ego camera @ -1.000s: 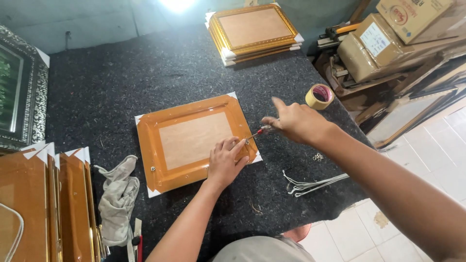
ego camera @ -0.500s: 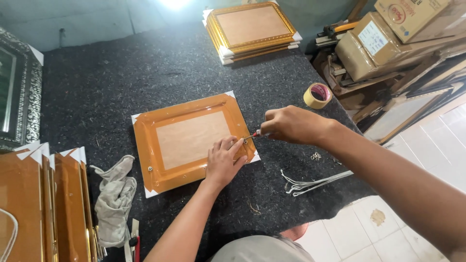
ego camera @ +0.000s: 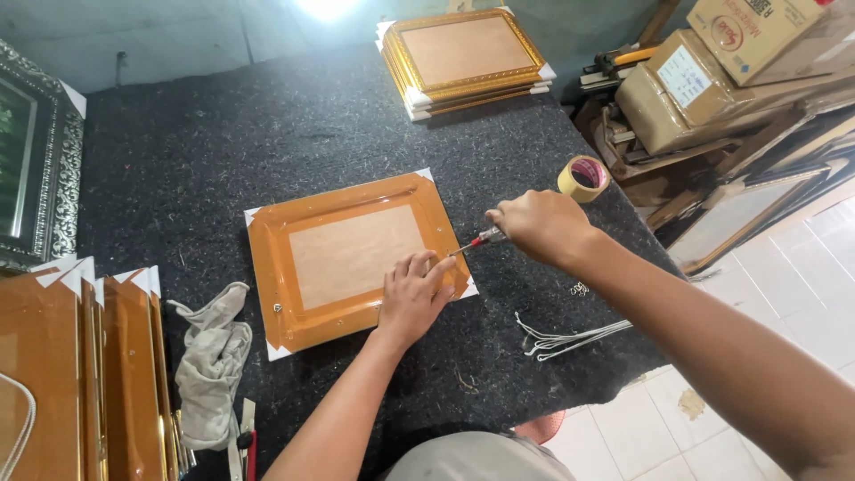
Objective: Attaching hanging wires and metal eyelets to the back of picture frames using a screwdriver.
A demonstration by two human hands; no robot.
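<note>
The left hand (ego camera: 412,297) lies open and flat on the orange picture frame (ego camera: 356,256) near the worktop's (ego camera: 267,151) front edge. The right hand (ego camera: 534,227) grips a screwdriver (ego camera: 478,240), tip at the frame's right side.

The left hand (ego camera: 411,298) lies palm down, its fingers (ego camera: 426,267) spread slightly and pointing away from the body, the forearm running up from the lower edge of the view, bare and nearly straight. The right hand (ego camera: 534,227) is closed in a fist, knuckles up, thumb side toward the left hand. Its bare forearm stretches in from the lower right corner, wrist level.
</note>
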